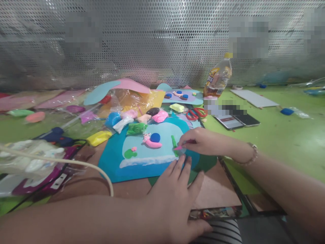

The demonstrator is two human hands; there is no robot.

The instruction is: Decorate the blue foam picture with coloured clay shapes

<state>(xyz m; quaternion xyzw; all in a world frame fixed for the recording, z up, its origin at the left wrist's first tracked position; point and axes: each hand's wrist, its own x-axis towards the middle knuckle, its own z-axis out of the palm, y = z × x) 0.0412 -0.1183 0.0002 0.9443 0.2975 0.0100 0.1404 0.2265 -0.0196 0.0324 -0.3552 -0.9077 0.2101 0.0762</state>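
My right hand [195, 140] pinches a small pink pointed tool [179, 148], with its tip at a thin green clay strip [173, 141]. The strip lies on a light blue sheet with a darker blue border [111, 169]. Palm down, my left hand [175, 193] rests at the sheet's lower right edge, fingers spread. On the sheet are a pink clay snail [151, 142] with a blue shell [155, 137], a green clay leaf shape [130, 153] with a pink flower, and a white clay band [144, 162] along the bottom.
Wrapped clay packs [137, 128] crowd the sheet's far edge. Red-handled scissors [195, 114], a drink bottle [218, 78] and phones [230, 120] lie or stand behind my right hand. A cream cable [76, 162] crosses at left. A perforated metal panel [162, 37] stands behind.
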